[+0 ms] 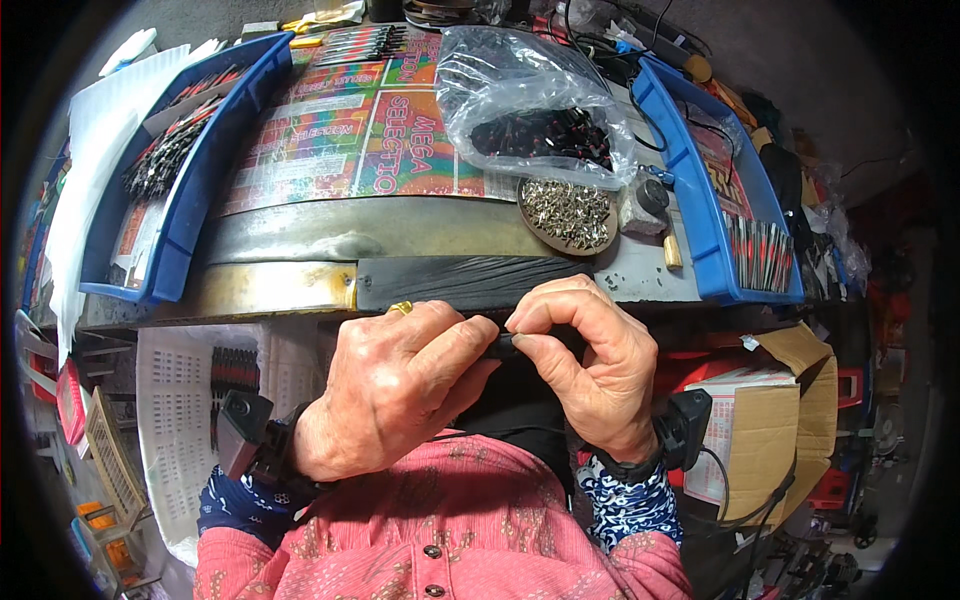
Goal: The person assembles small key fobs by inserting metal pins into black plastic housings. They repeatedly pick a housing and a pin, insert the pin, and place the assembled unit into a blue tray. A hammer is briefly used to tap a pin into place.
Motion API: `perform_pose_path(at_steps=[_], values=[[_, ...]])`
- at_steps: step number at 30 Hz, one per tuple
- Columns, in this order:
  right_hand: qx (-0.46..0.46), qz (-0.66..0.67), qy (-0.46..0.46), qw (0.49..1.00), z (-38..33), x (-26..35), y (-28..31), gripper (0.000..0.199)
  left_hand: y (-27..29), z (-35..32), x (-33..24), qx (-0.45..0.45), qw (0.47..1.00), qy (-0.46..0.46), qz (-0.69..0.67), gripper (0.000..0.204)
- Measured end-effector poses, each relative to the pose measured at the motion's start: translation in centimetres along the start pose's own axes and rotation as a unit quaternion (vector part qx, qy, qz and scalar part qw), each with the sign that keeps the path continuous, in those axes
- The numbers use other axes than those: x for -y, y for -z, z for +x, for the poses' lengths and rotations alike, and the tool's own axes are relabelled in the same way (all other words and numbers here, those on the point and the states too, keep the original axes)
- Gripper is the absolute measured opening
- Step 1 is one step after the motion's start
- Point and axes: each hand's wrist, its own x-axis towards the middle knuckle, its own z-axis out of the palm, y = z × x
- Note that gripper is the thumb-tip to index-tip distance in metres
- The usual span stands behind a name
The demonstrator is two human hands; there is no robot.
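Note:
My left hand (395,385) and my right hand (592,365) meet fingertip to fingertip just in front of the bench edge. Both are closed in a pinch on a small dark piece (504,346), mostly hidden by the fingers, so its kind does not show. On the bench beyond my right hand stands a round dish (535,228) heaped with small shiny metal sleeves (570,212). Behind it lies an open clear plastic bag (500,75) of small black parts (540,140) with reddish marks. A dark pad (450,283) covers the bench edge beyond the hands.
Blue trays with slim red-and-black sticks stand left (190,225) and right (715,270). More sticks (362,45) lie on the printed sheet (330,130). A black-capped jar (643,203) is by the dish. Below are a white basket (180,400) and an open cardboard box (765,430).

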Motion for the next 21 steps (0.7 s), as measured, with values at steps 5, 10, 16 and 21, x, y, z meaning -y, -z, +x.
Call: perform_pose_path(at_steps=[5,10,16,21], values=[[-0.002,-0.068,0.055,0.996,0.1,0.2,-0.1,0.014,-0.2,-0.1,0.1,-0.003,1.0,-0.006,0.011,0.03],[-0.011,-0.126,0.094,0.988,-0.1,0.3,-0.4,0.018,-0.3,-0.2,0.3,-0.008,1.0,-0.011,0.019,0.03],[-0.024,-0.126,0.112,0.985,-0.4,0.2,-1.0,0.018,-0.4,-0.4,0.4,-0.008,0.999,-0.011,0.039,0.032],[-0.029,-0.111,0.095,0.989,-0.5,0.1,-1.2,0.017,-0.4,-0.5,0.6,-0.02,0.999,-0.022,0.038,0.034]])
